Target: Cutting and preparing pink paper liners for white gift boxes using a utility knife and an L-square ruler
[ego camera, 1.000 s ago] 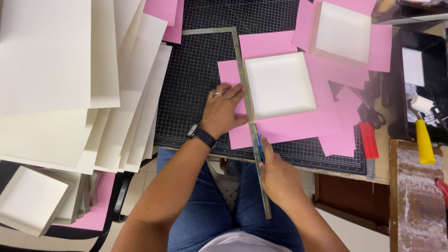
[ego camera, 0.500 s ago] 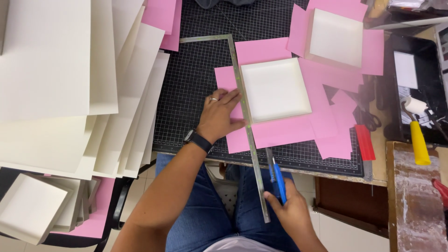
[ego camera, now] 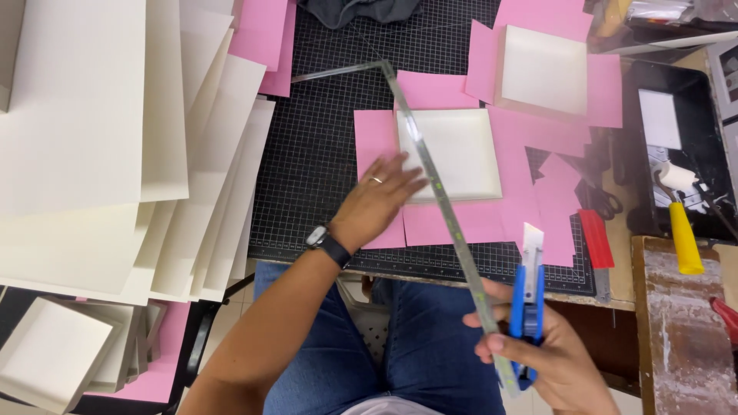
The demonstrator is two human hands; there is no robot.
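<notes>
The black cutting mat [ego camera: 323, 177] bears pink paper [ego camera: 477, 219] under a white tray [ego camera: 457, 154]. At seven o'clock, the left hand [ego camera: 377, 204] lies flat, fingers spread. At five o'clock, the right hand [ego camera: 550, 361] grips steel square [ego camera: 446, 211] and blue knife [ego camera: 528, 307].

The left hand [ego camera: 377, 204] lies flat on the pink paper [ego camera: 461, 219], its fingers [ego camera: 403, 170] touching the white shallow box [ego camera: 457, 154]. The right hand [ego camera: 550, 361] grips a blue utility knife [ego camera: 529, 296] together with the metal square ruler [ego camera: 438, 200], which slants up past the left fingertips over the black cutting mat [ego camera: 315, 154].
</notes>
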